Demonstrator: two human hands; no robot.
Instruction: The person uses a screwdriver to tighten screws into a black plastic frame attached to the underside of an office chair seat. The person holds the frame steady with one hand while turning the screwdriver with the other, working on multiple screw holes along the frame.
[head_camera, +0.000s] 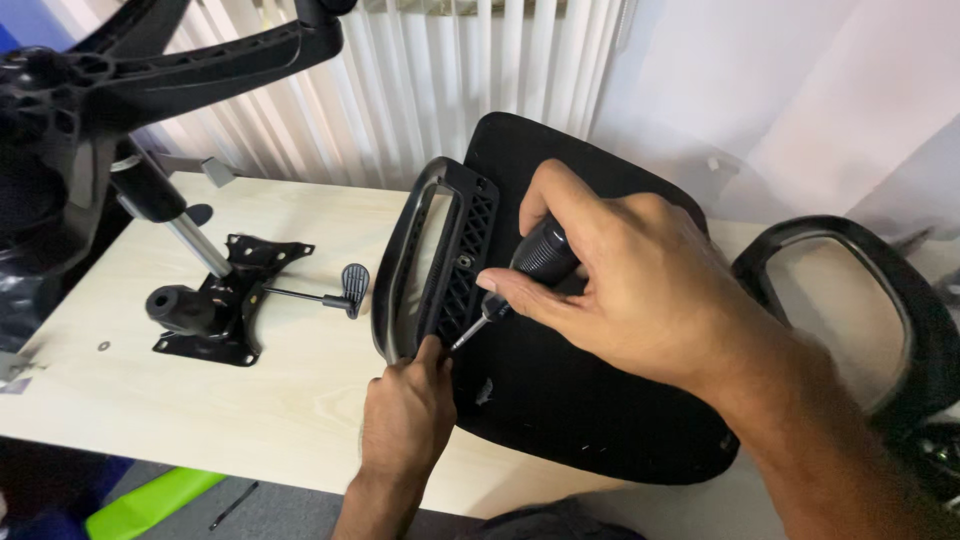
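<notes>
A pale wooden table (250, 400) is seen, set against white vertical blinds (420, 80) at the far side, with a plain white wall (780, 90) to the right. One black seat pan (580, 400) is laid upside down on the table's right part. One black armrest (435, 255) is stood against its left edge, and a second armrest (850, 300) is seen at the far right. The first armrest is gripped at its near end by the left hand (405, 420). One black-handled screwdriver (525, 270) is clasped in the right hand (640, 280), its tip set at the armrest's latticed base. One tilt mechanism plate (225, 300) with its lever is laid at the left, a single washer (104, 346) near it, and one chair base (120, 70) is propped far left
</notes>
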